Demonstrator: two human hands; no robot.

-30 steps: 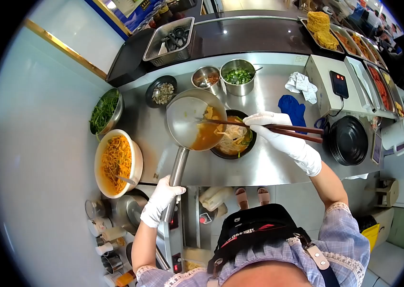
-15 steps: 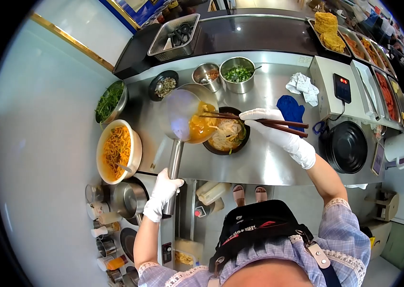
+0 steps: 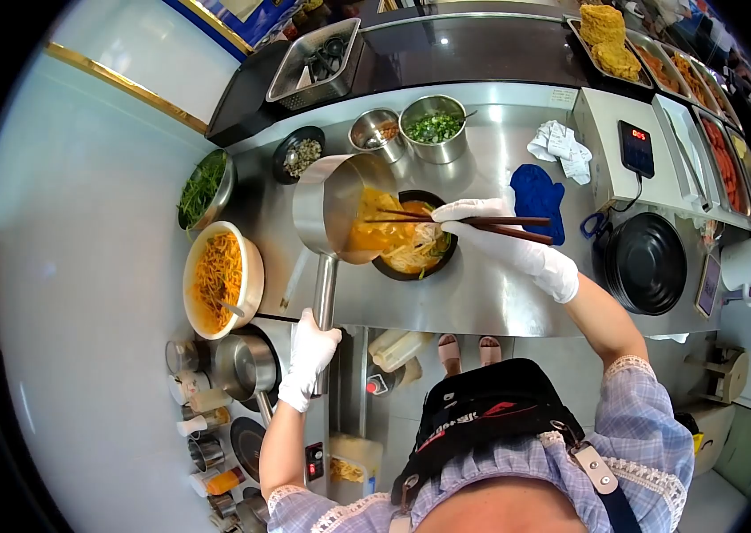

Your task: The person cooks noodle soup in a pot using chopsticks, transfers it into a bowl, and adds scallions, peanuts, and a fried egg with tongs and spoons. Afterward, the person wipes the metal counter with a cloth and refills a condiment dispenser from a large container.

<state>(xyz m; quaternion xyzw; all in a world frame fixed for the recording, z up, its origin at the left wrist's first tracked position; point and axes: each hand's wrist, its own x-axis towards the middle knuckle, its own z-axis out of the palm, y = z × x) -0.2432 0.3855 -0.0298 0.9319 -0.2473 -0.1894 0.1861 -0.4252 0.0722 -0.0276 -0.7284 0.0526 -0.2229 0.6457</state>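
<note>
My gloved left hand (image 3: 309, 357) is closed around the handle of a steel saucepan (image 3: 311, 211). The pan is tipped to the right, and orange soup (image 3: 373, 233) runs over its rim into a black bowl (image 3: 439, 265). Pale noodles (image 3: 417, 250) and some greens show in the bowl, partly hidden by the pan. A pair of dark brown chopsticks (image 3: 517, 222) is held in my gloved right hand (image 3: 500, 233), above the bowl's right side. Their tips point left into the pan's opening, at the soup.
Behind the bowl stand a steel pot of chopped greens (image 3: 436, 128) and a smaller steel pot (image 3: 375, 133). A white bowl of orange shredded food (image 3: 221, 277) is at left. A blue cloth (image 3: 537, 204) and stacked black bowls (image 3: 646, 265) lie to the right.
The saucepan has tilted further to the right, and more soup covers the bowl's contents. My right hand and the chopsticks have shifted slightly left.
</note>
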